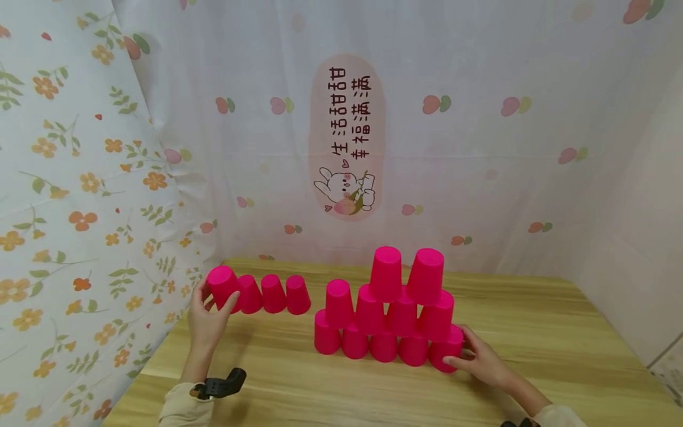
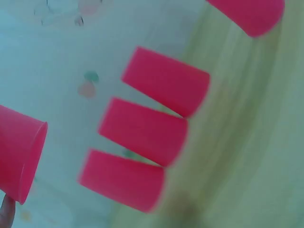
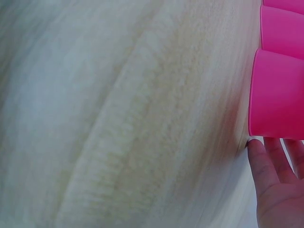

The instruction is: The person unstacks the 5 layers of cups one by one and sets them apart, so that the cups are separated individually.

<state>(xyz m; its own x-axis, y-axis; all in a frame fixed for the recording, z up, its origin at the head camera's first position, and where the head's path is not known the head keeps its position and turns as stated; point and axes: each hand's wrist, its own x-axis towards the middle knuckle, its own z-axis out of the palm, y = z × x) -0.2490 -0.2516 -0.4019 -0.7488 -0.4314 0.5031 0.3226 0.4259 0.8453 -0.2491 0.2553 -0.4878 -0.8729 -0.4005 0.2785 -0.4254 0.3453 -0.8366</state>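
Observation:
My left hand (image 1: 207,320) grips an upside-down pink cup (image 1: 223,284), tilted, at the left of the table; its thumb lies across the near side. In the left wrist view this held cup (image 2: 19,152) shows its rim, with a fingertip (image 2: 7,213) below. Three more upside-down cups (image 1: 274,293) stand in a row just right of it. To the right rises a stepped stack of pink cups (image 1: 384,347), several in each lower row and two on top. My right hand (image 1: 482,359) touches the bottom row's rightmost cup (image 3: 278,97), straight fingers against its side.
The wooden table (image 1: 288,385) runs up to a white printed curtain (image 1: 240,148) behind. A flowered cloth (image 1: 80,207) hangs along the left side. A black wrist device (image 1: 224,385) sits on the left forearm.

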